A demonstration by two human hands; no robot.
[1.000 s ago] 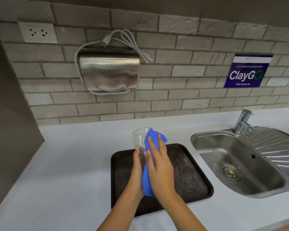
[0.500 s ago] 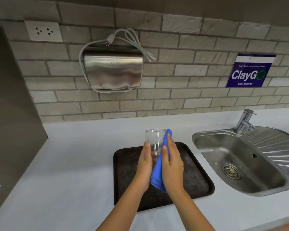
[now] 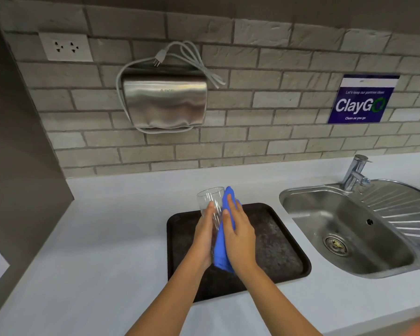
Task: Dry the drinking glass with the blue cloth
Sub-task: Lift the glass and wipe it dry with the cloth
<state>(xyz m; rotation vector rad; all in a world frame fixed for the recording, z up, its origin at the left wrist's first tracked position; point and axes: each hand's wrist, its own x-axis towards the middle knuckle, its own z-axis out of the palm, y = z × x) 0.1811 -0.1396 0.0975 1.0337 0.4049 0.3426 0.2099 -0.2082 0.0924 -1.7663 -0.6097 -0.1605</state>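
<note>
Pale counter point(image 3: 102, 238) running along a grey brick wall point(image 3: 264, 132), with a dark panel closing its left end. On the wall, from left: a white double socket point(image 3: 66, 47); a steel hand dryer point(image 3: 165, 103), its unplugged cord looped over the top, faint lettering unreadable; a blue sign point(image 3: 360, 103) reading "ClayGO" and "Clean as you go". On the counter near its front edge, a dark tray point(image 3: 277, 243); at the right end, a steel sink point(image 3: 349, 229) with tap point(image 3: 355, 173) at its rear rim. Above the tray, the left hand point(image 3: 204, 236) has its grip closed around the drinking glass point(image 3: 210, 201), mouth tilted away; the right hand point(image 3: 239, 234) presses the blue cloth point(image 3: 222, 248) against the glass's right side.
</note>
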